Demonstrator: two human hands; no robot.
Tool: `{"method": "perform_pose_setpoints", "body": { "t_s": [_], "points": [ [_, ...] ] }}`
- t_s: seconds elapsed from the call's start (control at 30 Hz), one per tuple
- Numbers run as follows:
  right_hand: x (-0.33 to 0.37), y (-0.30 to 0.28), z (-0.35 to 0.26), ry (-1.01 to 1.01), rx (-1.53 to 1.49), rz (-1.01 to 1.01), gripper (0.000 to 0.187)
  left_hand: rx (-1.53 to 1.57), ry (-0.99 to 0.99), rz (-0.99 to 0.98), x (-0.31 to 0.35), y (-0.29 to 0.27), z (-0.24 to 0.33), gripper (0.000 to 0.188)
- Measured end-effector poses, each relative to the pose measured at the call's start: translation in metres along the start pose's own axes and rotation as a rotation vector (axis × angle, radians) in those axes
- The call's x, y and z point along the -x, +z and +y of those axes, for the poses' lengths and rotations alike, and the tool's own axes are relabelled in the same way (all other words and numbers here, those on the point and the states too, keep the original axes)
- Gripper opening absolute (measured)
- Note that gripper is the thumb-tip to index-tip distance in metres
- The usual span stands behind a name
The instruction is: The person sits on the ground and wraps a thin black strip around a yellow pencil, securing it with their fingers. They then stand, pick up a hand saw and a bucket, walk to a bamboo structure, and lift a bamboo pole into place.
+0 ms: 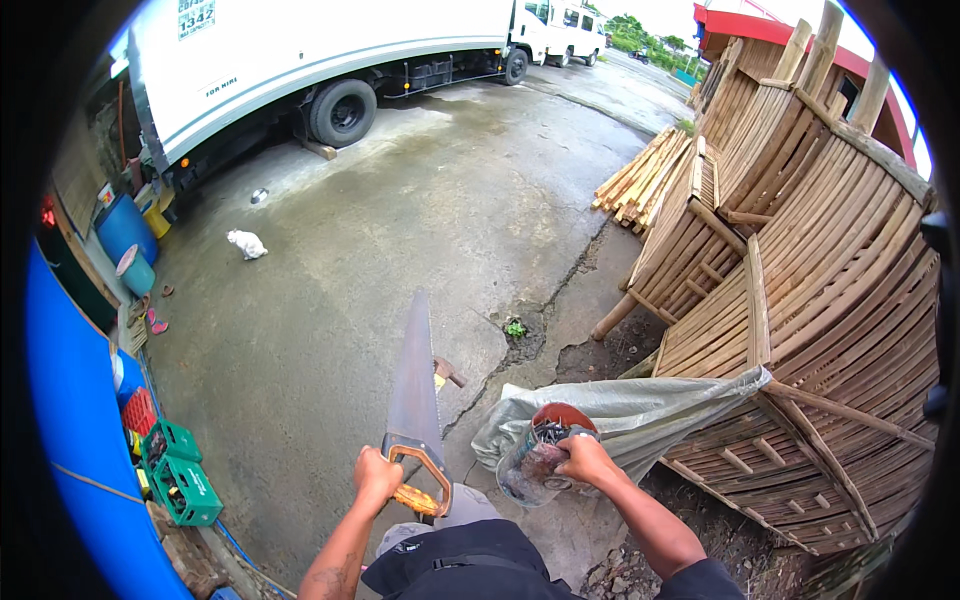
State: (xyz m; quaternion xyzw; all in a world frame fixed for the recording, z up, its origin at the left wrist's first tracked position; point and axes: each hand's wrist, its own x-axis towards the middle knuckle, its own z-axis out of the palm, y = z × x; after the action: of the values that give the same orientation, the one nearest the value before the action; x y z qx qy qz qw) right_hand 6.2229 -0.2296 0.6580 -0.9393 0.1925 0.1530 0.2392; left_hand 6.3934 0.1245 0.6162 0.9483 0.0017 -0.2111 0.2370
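My left hand (376, 475) is closed at the orange handle of a handsaw (415, 380), whose broad toothed blade points away from me. Partly behind the blade shows a hammer (450, 373) with a dark head and a bit of yellow handle. Whether it is also in my left hand or lies on the ground, I cannot tell. My right hand (585, 460) grips the rim of a stained round can (525, 470) with a reddish inside. Dark nails (550, 432) lie in it.
Slatted wooden panels (820, 290) stand at my right, a grey tarp (640, 405) draped by them. Beyond lies a pile of poles (648, 180). A white cat (247, 244) sits on the concrete near a parked truck (330, 50). Green crates (187, 490) line the left.
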Motion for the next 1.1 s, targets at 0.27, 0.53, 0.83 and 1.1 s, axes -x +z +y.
{"method": "perform_pose_setpoints", "body": {
  "t_s": [0.27,0.53,0.83,1.1],
  "points": [
    [-0.319,-0.108,-0.028,0.168,-0.087,0.023,0.041,0.093,0.092,-0.219,-0.361,-0.069,0.188,0.035],
    [-0.617,-0.262,-0.026,0.331,-0.147,0.047,0.039,-0.091,0.333,-0.167,-0.676,-0.127,0.425,0.023],
    [-0.958,-0.484,0.059,0.527,-0.249,0.215,0.042,-0.134,0.497,-0.285,-1.051,-0.086,0.75,0.029],
    [-1.204,-0.687,0.162,0.704,-0.352,0.363,0.041,-0.033,0.427,-0.512,-1.278,-0.048,1.068,0.033]
  ]
}}
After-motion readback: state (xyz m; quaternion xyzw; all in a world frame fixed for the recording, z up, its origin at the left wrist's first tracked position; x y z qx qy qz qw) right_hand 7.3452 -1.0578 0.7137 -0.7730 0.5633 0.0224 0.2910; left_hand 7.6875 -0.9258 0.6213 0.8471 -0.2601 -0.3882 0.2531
